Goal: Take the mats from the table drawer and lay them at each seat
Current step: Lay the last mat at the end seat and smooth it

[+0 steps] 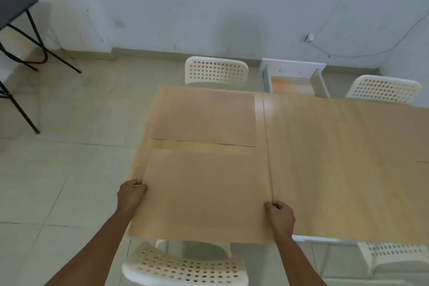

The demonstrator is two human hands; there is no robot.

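Two mats are out on the table (336,158) so far. One mat (204,118) lies flat at the far left place, in front of the far left chair (216,73). The second mat (204,195) is at the near left place, above the near chair (185,267), its near edge overhanging the table edge — not yet settled, by the look of it. The left hand (131,195) pinches its left edge and the right hand (279,215) grips its right edge, both closed on it. The drawer (293,81) stands open at the far side; something orange shows inside, perhaps more mats. The right half of the table is bare — seats at the far right chair (383,88) and near right chair (392,255) appear unserved.
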